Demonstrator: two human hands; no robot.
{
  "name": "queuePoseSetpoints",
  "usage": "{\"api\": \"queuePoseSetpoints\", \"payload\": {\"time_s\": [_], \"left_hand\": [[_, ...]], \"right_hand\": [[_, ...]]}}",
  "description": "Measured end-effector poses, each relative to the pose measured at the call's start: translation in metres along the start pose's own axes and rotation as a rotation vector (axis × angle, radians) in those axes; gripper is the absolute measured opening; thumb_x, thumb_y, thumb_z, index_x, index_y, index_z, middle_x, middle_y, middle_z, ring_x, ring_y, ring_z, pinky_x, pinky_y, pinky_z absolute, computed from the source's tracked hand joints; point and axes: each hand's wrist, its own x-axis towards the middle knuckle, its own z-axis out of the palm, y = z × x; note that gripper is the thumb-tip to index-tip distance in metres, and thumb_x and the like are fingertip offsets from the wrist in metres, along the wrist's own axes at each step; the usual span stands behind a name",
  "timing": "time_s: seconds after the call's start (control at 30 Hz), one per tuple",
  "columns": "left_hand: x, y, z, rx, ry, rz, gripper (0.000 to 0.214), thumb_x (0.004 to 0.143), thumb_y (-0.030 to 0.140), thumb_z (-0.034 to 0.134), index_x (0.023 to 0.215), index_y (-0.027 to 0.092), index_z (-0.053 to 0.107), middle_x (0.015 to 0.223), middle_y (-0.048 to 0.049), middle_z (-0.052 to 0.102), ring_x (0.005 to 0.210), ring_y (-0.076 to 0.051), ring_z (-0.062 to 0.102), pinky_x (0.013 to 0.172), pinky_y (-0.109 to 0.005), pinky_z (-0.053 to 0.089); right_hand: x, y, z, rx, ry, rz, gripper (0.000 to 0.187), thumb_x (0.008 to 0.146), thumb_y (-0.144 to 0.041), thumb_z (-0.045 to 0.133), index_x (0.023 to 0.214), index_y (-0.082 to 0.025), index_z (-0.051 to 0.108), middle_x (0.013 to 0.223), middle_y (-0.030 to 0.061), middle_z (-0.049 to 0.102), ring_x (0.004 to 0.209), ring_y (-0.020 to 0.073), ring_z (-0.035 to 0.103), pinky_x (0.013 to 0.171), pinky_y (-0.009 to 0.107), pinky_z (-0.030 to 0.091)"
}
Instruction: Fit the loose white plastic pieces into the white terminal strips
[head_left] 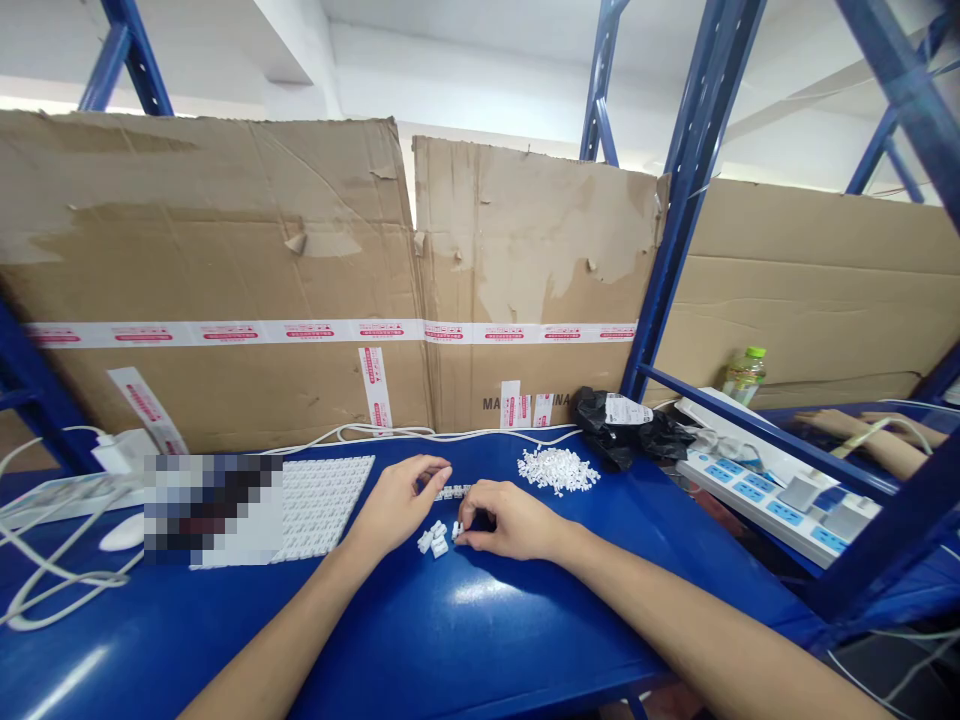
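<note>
Both my hands rest on the blue table (480,630) near its middle. My left hand (397,500) has its fingers curled, thumb and forefinger pinched close by a short row of small white plastic pieces (454,492). My right hand (506,520) is closed, fingertips pressed on a small white piece (456,530). A few loose white pieces (433,540) lie between the hands. A heap of the same white pieces (559,468) sits behind my right hand. A white tray (322,505) filled with rows of pieces lies left of my left hand.
Cardboard sheets (300,280) wall the back. White cables (45,580) and a power adapter (124,450) lie left. A black bag (622,430), a power strip (772,505), a green-capped bottle (744,375) and another person's hands (870,435) are right, beyond blue rack posts (675,230).
</note>
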Motion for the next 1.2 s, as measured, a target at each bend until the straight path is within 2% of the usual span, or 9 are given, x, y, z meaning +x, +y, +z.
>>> {"api": "queuePoseSetpoints", "payload": {"time_s": [0.1, 0.2, 0.3, 0.37, 0.5, 0.6, 0.77, 1.03, 1.2], "left_hand": [[0.0, -0.001, 0.002, -0.183, -0.043, -0.062, 0.034, 0.098, 0.05, 0.062, 0.111, 0.023, 0.078, 0.109, -0.0067, 0.083, 0.1, -0.028, 0.078, 0.086, -0.037, 0.059], [-0.001, 0.003, 0.005, -0.455, -0.169, -0.139, 0.041, 0.094, 0.054, 0.068, 0.117, 0.02, 0.076, 0.11, -0.0096, 0.083, 0.099, -0.029, 0.079, 0.085, -0.039, 0.062], [-0.002, 0.011, 0.009, -0.645, -0.269, -0.189, 0.049, 0.089, 0.053, 0.077, 0.122, 0.017, 0.075, 0.109, -0.0129, 0.084, 0.104, -0.03, 0.079, 0.092, -0.043, 0.062], [-0.003, 0.016, 0.011, -0.712, -0.252, -0.226, 0.051, 0.084, 0.051, 0.084, 0.121, 0.017, 0.075, 0.109, -0.0141, 0.084, 0.104, -0.03, 0.079, 0.095, -0.043, 0.062], [-0.005, 0.019, 0.014, -0.798, -0.201, -0.305, 0.051, 0.077, 0.046, 0.092, 0.116, 0.017, 0.076, 0.114, -0.014, 0.083, 0.101, -0.027, 0.079, 0.096, -0.042, 0.06], [-0.005, 0.017, 0.014, -0.836, -0.189, -0.332, 0.049, 0.075, 0.044, 0.094, 0.112, 0.016, 0.077, 0.112, -0.0131, 0.083, 0.098, -0.026, 0.079, 0.095, -0.039, 0.06], [-0.006, 0.014, 0.012, -0.851, -0.174, -0.373, 0.048, 0.075, 0.043, 0.094, 0.111, 0.016, 0.078, 0.109, -0.0116, 0.084, 0.097, -0.024, 0.079, 0.099, -0.039, 0.059], [-0.006, 0.011, 0.011, -0.907, -0.217, -0.393, 0.051, 0.076, 0.04, 0.094, 0.116, 0.015, 0.075, 0.108, -0.0128, 0.083, 0.098, -0.026, 0.08, 0.102, -0.044, 0.06], [-0.005, 0.013, 0.009, -0.971, -0.231, -0.447, 0.05, 0.073, 0.034, 0.096, 0.114, 0.014, 0.075, 0.103, -0.0119, 0.083, 0.098, -0.025, 0.08, 0.104, -0.042, 0.059]], "right_hand": [[0.0, 0.001, -0.003, 0.092, 0.1, 0.059, 0.018, 0.09, -0.018, 0.078, 0.107, -0.021, 0.073, 0.098, 0.0024, 0.073, 0.077, 0.0146, 0.067, 0.073, 0.027, 0.056], [0.0, 0.004, -0.01, 0.183, 0.218, 0.065, 0.026, 0.097, -0.019, 0.071, 0.122, -0.024, 0.073, 0.108, 0.0045, 0.071, 0.086, 0.0149, 0.071, 0.081, 0.03, 0.06], [0.0, 0.005, -0.014, 0.211, 0.267, 0.044, 0.021, 0.099, -0.023, 0.069, 0.118, -0.025, 0.077, 0.111, 0.0059, 0.071, 0.093, 0.0168, 0.071, 0.083, 0.032, 0.062], [0.001, 0.005, -0.015, 0.22, 0.288, 0.036, 0.019, 0.098, -0.026, 0.071, 0.116, -0.025, 0.078, 0.11, 0.0065, 0.071, 0.09, 0.017, 0.071, 0.081, 0.032, 0.062], [0.002, 0.003, -0.015, 0.232, 0.311, 0.024, 0.018, 0.095, -0.028, 0.076, 0.112, -0.024, 0.08, 0.108, 0.0068, 0.073, 0.086, 0.0167, 0.072, 0.079, 0.033, 0.063], [0.001, 0.002, -0.015, 0.259, 0.303, 0.033, 0.014, 0.095, -0.027, 0.075, 0.108, -0.023, 0.08, 0.11, 0.0069, 0.076, 0.09, 0.018, 0.074, 0.084, 0.034, 0.064], [-0.001, 0.003, -0.016, 0.386, 0.311, 0.099, 0.019, 0.092, -0.025, 0.077, 0.111, -0.021, 0.078, 0.111, 0.0072, 0.079, 0.098, 0.0203, 0.077, 0.091, 0.036, 0.064], [-0.001, -0.001, -0.022, 0.146, 0.317, 0.021, 0.015, 0.092, -0.023, 0.075, 0.107, -0.021, 0.077, 0.099, 0.0045, 0.079, 0.082, 0.0165, 0.075, 0.08, 0.031, 0.063], [-0.001, -0.004, -0.024, 0.117, 0.309, 0.01, 0.015, 0.091, -0.019, 0.073, 0.105, -0.021, 0.076, 0.095, 0.0032, 0.078, 0.08, 0.0152, 0.074, 0.078, 0.028, 0.061]]}}
